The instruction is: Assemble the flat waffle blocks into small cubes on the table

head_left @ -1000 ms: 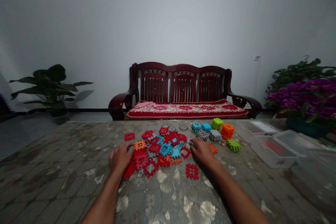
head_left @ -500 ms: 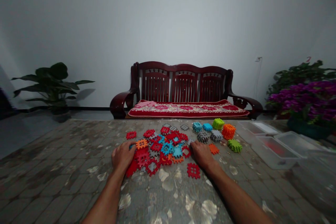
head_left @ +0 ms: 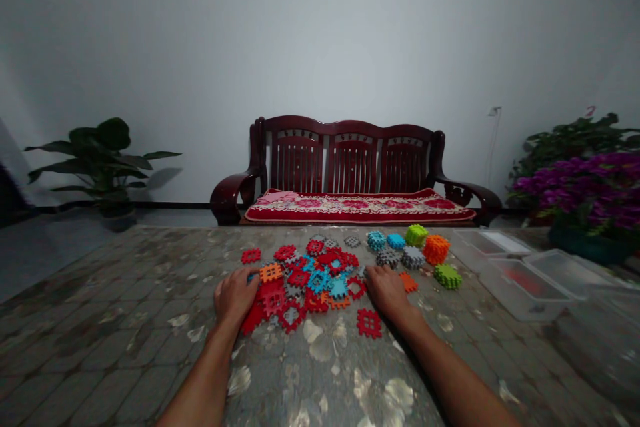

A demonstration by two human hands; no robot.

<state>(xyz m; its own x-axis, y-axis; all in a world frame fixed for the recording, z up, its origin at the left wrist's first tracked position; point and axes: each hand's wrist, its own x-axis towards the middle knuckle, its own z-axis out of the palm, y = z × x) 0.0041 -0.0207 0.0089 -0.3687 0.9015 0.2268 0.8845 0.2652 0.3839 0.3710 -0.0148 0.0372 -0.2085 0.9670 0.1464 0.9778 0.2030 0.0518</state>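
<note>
My left hand point(head_left: 236, 295) rests on the left edge of a heap of flat interlocking plastic waffle-grid pieces point(head_left: 313, 278), mostly red with blue, orange and grey ones. A blue piece shows under its fingertips. My right hand point(head_left: 387, 292) lies at the heap's right edge, fingertips on a grey piece point(head_left: 361, 272). Near that hand are a loose red piece point(head_left: 369, 323) and an orange piece point(head_left: 409, 282). Beyond stand several assembled chunky blocks, including an orange one point(head_left: 437, 249) and a green one point(head_left: 447, 276).
The pieces lie on a mottled grey glossy tabletop point(head_left: 320, 373). Clear plastic boxes point(head_left: 523, 288) stand to the right. Past the table's far edge are a dark wooden bench point(head_left: 350, 160) with a red cushion, and potted plants point(head_left: 103, 160) on both sides.
My view has shifted slightly, so the scene sits a little further right and higher. Both hands stay on the heap's edges, and no piece has visibly moved.
</note>
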